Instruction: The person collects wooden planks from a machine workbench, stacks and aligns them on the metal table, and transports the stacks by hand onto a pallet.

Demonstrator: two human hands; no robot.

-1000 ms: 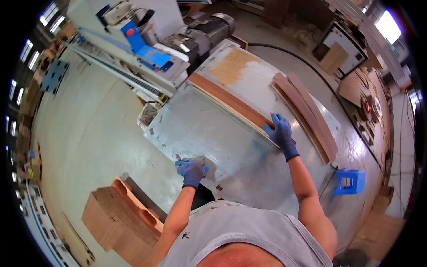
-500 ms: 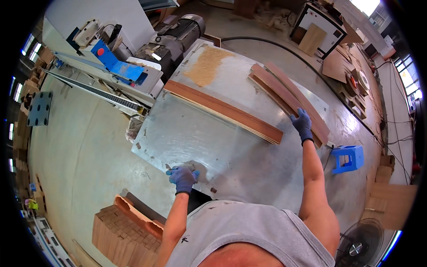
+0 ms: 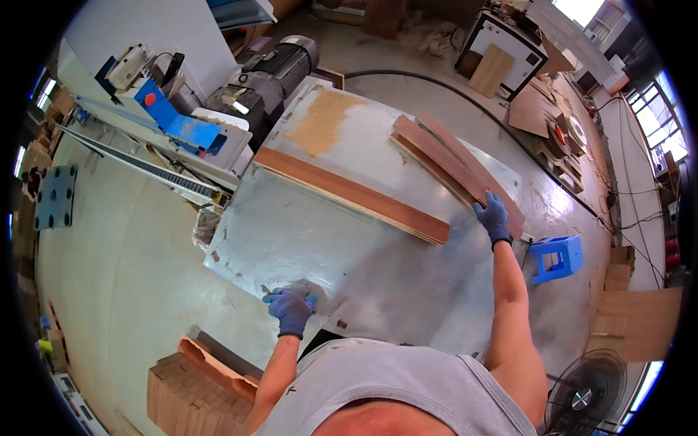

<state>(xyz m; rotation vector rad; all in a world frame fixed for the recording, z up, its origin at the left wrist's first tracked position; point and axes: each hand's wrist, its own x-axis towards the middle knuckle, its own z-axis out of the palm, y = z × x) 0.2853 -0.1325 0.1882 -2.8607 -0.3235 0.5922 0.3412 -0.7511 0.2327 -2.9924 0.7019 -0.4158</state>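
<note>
My right hand (image 3: 493, 219), in a blue glove, is on the near end of a reddish-brown wooden strip (image 3: 440, 156), its thumb at one edge and its fingers over the top. A second such strip (image 3: 465, 149) lies close along its right side. On the metal tabletop (image 3: 313, 254), a stack of long brown strips with pale layered edges (image 3: 352, 196) lies diagonally in the middle. My left hand (image 3: 292, 311), gloved too, is at the table's near left edge, fingers apart, holding nothing I can see. Its palm side is hidden.
Sawdust (image 3: 323, 122) covers the table's far left part. Beyond stand a motor (image 3: 280, 69) and a machine with a blue bracket (image 3: 178, 123). A blue stool (image 3: 556, 258) is right of the table, a fan (image 3: 587, 392) lower right, and stacked wood (image 3: 193, 396) lower left.
The whole view has shifted slightly. My right hand has moved a little to the right along the strips' near end. My left hand has stayed about where it was at the table edge.
</note>
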